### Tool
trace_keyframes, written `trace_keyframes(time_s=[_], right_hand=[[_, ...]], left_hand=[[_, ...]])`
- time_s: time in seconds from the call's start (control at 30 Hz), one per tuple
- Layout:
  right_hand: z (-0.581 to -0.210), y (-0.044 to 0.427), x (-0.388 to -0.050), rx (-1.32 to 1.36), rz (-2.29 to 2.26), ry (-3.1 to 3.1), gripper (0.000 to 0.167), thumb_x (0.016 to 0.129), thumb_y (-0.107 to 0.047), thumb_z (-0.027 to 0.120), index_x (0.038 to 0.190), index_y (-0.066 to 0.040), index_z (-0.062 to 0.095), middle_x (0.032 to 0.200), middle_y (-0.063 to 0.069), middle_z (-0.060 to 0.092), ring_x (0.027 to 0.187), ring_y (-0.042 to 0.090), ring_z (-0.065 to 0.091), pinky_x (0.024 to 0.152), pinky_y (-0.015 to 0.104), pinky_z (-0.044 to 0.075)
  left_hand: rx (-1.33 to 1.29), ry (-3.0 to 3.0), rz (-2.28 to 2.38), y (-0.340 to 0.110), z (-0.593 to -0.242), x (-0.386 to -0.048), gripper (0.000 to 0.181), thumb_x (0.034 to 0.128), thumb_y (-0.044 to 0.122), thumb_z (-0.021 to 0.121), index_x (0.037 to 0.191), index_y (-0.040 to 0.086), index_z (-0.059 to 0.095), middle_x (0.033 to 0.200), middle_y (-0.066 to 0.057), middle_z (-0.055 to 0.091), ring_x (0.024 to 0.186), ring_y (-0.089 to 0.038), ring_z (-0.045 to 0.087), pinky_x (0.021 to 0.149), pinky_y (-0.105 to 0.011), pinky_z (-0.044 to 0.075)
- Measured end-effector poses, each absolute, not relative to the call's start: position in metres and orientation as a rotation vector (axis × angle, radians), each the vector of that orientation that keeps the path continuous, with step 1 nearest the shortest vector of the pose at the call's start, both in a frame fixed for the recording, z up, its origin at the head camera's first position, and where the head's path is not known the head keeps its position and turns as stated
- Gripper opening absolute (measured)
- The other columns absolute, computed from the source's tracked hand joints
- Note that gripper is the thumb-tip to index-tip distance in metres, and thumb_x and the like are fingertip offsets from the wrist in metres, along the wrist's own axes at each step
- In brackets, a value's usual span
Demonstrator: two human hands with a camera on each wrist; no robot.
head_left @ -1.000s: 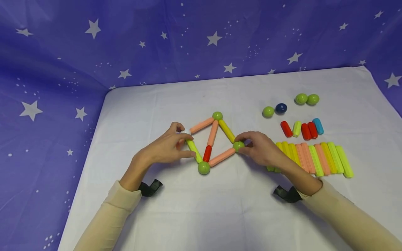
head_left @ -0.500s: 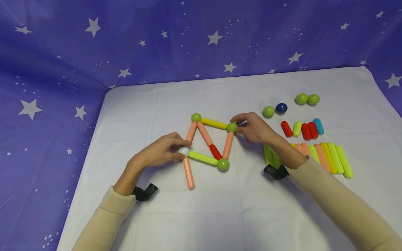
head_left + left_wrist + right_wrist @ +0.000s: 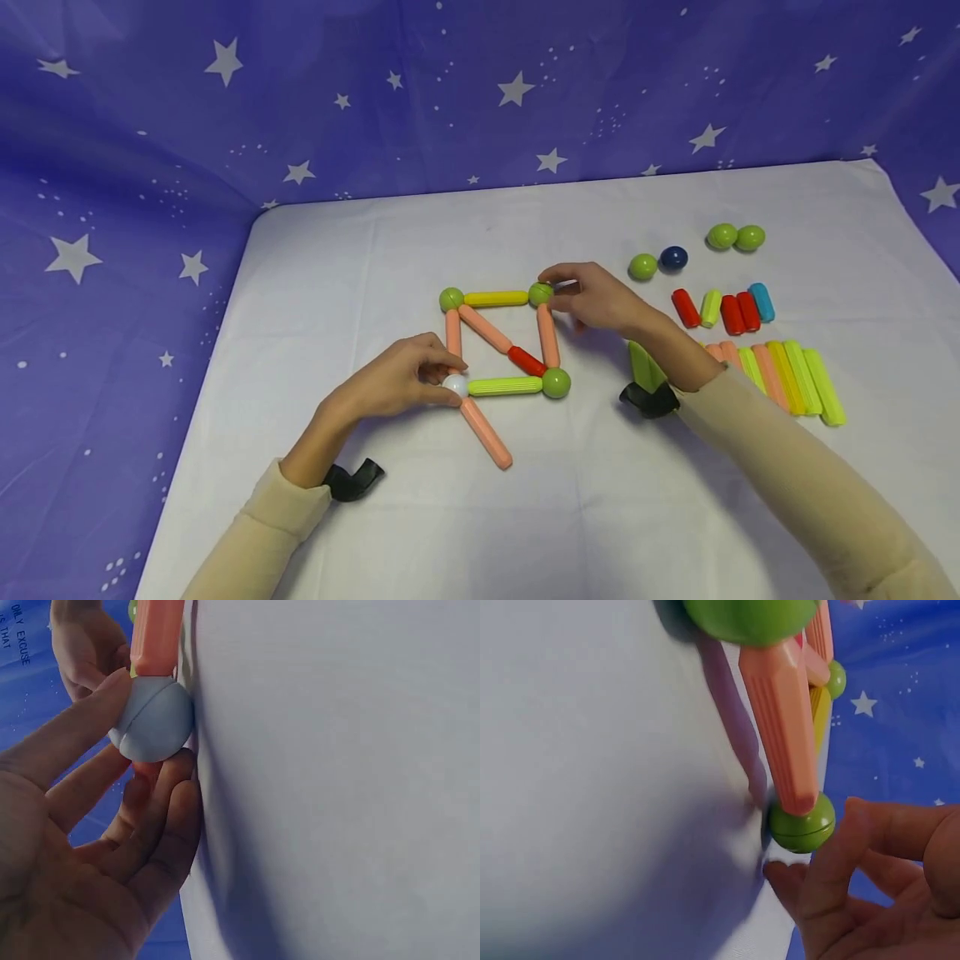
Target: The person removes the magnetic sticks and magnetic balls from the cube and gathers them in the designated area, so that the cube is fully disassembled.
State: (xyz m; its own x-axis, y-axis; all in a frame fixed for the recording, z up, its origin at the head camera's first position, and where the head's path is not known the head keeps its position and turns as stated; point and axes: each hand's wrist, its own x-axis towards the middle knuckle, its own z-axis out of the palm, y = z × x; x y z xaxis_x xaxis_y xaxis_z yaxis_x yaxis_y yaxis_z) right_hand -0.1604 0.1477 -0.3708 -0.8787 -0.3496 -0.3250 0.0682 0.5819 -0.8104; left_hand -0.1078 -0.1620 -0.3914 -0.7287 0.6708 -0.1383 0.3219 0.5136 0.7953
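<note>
A four-sided frame of sticks and balls lies on the white table. At its lower-left corner my left hand (image 3: 397, 379) pinches the white ball (image 3: 156, 720) between thumb and fingers. My right hand (image 3: 600, 302) holds the upper-right green ball (image 3: 802, 823) at its fingertips. A yellow stick (image 3: 497, 298) forms the far side and a lime stick (image 3: 506, 386) the near side. Salmon sticks form the left and right sides. A salmon stick (image 3: 486, 329) and a short red stick (image 3: 527, 361) make a diagonal. Another salmon stick (image 3: 487, 433) juts from the white ball towards me.
To the right lies a row of long sticks (image 3: 780, 379), partly behind my right forearm. Short sticks (image 3: 731, 312) in red, lime and blue sit beyond them. Farther back are loose green balls (image 3: 722, 237) and a dark blue ball (image 3: 674, 258). A starry purple cloth (image 3: 420, 142) hangs behind.
The frame has turned anticlockwise, its white corner coming nearer and its right-hand green ball going farther back. The jutting salmon stick has come into view. Both hands have moved along with their balls.
</note>
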Motion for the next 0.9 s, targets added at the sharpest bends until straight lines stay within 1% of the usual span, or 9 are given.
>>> trace_keyframes(time_s=[0.1, 0.17, 0.23, 0.37, 0.43, 0.57, 0.63, 0.77, 0.9], right_hand=[[-0.369, 0.149, -0.149, -0.266, -1.221, 2.458, 0.039, 0.098, -0.007, 0.057, 0.137, -0.003, 0.054, 0.139, 0.018, 0.052, 0.086, 0.032, 0.063, 0.078, 0.042, 0.054], [-0.367, 0.149, -0.136, -0.289, -1.241, 2.531, 0.037, 0.097, -0.007, 0.059, 0.134, -0.003, 0.057, 0.137, 0.016, 0.053, 0.104, 0.033, 0.061, 0.089, 0.047, 0.051], [-0.366, 0.146, -0.119, -0.326, -1.283, 2.578, 0.033, 0.095, -0.005, 0.062, 0.128, -0.001, 0.061, 0.131, 0.013, 0.057, 0.116, 0.032, 0.055, 0.097, 0.051, 0.046], [-0.371, 0.133, -0.081, -0.48, -1.384, 2.532, 0.025, 0.091, 0.0, 0.066, 0.116, 0.0, 0.066, 0.105, 0.008, 0.067, 0.092, 0.024, 0.062, 0.082, 0.042, 0.054], [-0.375, 0.125, -0.065, -0.561, -1.4, 2.466, 0.023, 0.09, 0.0, 0.067, 0.113, -0.001, 0.068, 0.099, 0.005, 0.068, 0.085, 0.019, 0.062, 0.078, 0.036, 0.055], [-0.385, 0.108, -0.042, -0.628, -1.386, 2.386, 0.025, 0.089, -0.003, 0.069, 0.114, -0.005, 0.069, 0.103, 0.003, 0.067, 0.083, 0.012, 0.062, 0.077, 0.031, 0.054], [-0.389, 0.1, -0.038, -0.654, -1.375, 2.371, 0.028, 0.088, -0.004, 0.07, 0.116, -0.006, 0.069, 0.106, 0.004, 0.068, 0.084, 0.01, 0.063, 0.078, 0.03, 0.054], [-0.393, 0.085, -0.036, -0.705, -1.343, 2.359, 0.031, 0.087, -0.004, 0.072, 0.118, -0.005, 0.069, 0.109, 0.003, 0.068, 0.08, 0.007, 0.063, 0.074, 0.028, 0.054], [-0.396, 0.072, -0.036, -0.74, -1.264, 2.396, 0.031, 0.083, -0.003, 0.072, 0.113, -0.007, 0.07, 0.101, -0.002, 0.067, 0.069, 0.005, 0.058, 0.065, 0.025, 0.051]], left_hand=[[0.776, 2.339, 1.125, -0.162, -0.393, -0.105, 0.039, 0.0776, 0.014, 0.086, 0.113, 0.005, 0.073, 0.102, -0.003, 0.053, 0.088, -0.016, 0.058, 0.081, -0.029, 0.053], [0.762, 2.342, 1.141, -0.161, -0.394, -0.104, 0.039, 0.0774, 0.013, 0.086, 0.113, 0.004, 0.073, 0.105, -0.004, 0.05, 0.089, -0.015, 0.059, 0.082, -0.028, 0.053], [0.756, 2.334, 1.156, -0.162, -0.393, -0.104, 0.039, 0.0776, 0.012, 0.086, 0.113, 0.003, 0.072, 0.107, -0.005, 0.049, 0.09, -0.015, 0.06, 0.083, -0.028, 0.054], [0.744, 2.269, 1.204, -0.163, -0.392, -0.103, 0.037, 0.0801, 0.011, 0.083, 0.114, 0.002, 0.071, 0.108, -0.006, 0.052, 0.093, -0.016, 0.062, 0.085, -0.03, 0.054], [0.737, 2.24, 1.224, -0.164, -0.392, -0.104, 0.035, 0.0816, 0.011, 0.082, 0.114, 0.002, 0.072, 0.106, -0.006, 0.055, 0.093, -0.016, 0.063, 0.085, -0.03, 0.054], [0.745, 2.23, 1.235, -0.165, -0.392, -0.104, 0.033, 0.0825, 0.011, 0.081, 0.113, 0.003, 0.072, 0.102, -0.006, 0.058, 0.092, -0.017, 0.063, 0.083, -0.031, 0.054], [0.744, 2.237, 1.233, -0.165, -0.392, -0.104, 0.032, 0.0825, 0.012, 0.082, 0.112, 0.004, 0.073, 0.1, -0.005, 0.059, 0.091, -0.017, 0.062, 0.082, -0.031, 0.054], [0.754, 2.246, 1.236, -0.165, -0.393, -0.104, 0.03, 0.0832, 0.014, 0.081, 0.111, 0.006, 0.074, 0.096, -0.002, 0.062, 0.087, -0.016, 0.06, 0.078, -0.03, 0.051], [0.772, 2.241, 1.25, -0.165, -0.394, -0.104, 0.027, 0.083, 0.014, 0.081, 0.108, 0.007, 0.074, 0.094, 0.0, 0.066, 0.082, -0.015, 0.06, 0.074, -0.029, 0.05]])
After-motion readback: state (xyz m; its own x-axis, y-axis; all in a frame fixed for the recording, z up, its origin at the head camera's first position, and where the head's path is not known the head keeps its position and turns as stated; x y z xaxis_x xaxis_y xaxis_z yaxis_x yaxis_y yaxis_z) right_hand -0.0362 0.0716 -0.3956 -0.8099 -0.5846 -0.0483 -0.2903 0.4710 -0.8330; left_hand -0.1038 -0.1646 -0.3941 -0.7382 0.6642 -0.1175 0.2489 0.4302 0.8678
